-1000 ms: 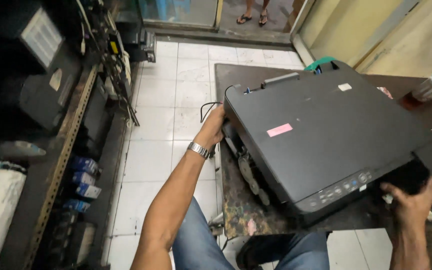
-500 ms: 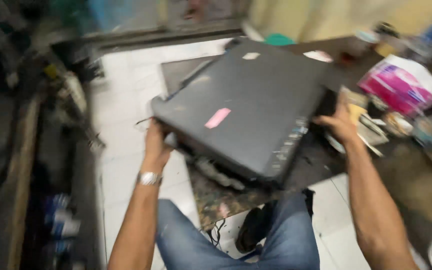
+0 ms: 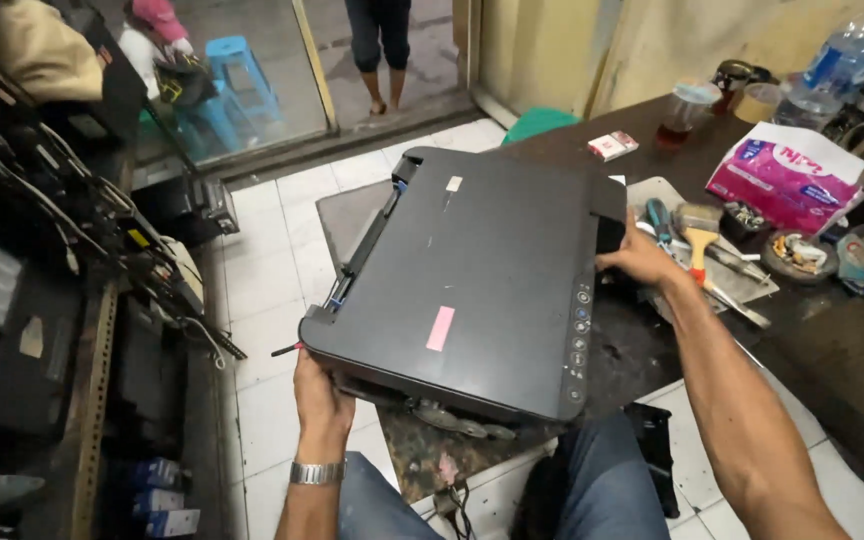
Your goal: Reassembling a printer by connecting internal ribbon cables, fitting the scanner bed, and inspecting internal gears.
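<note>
Starting at the left, I see my left hand (image 3: 320, 400) clamped under the near-left corner of the black printer (image 3: 472, 280), thumb side up against its lower edge, a metal watch (image 3: 316, 473) on the wrist. The printer is lifted and tilted, its far end over the dark tabletop (image 3: 632, 350) and its near end hanging out above my lap and the white tiled floor (image 3: 272, 300). A pink sticker (image 3: 440, 328) sits on the lid, and a row of buttons (image 3: 579, 345) runs along the right edge.

My right hand (image 3: 637, 258) grips the far-right side of the printer, fingers wrapped around the edge near the corner. Just beyond it lie a paintbrush (image 3: 697, 235) with an orange handle and a screwdriver (image 3: 660, 220), and further right a pink and white packet (image 3: 797, 175).

To handle this well, I judge both grips should stay diagonal and firm, with the weight level so loose parts underneath do not swing. I would keep the right corner well away from the tools, and watch the cable (image 3: 287, 350) poking out by the left hand so it does not snag.
</note>
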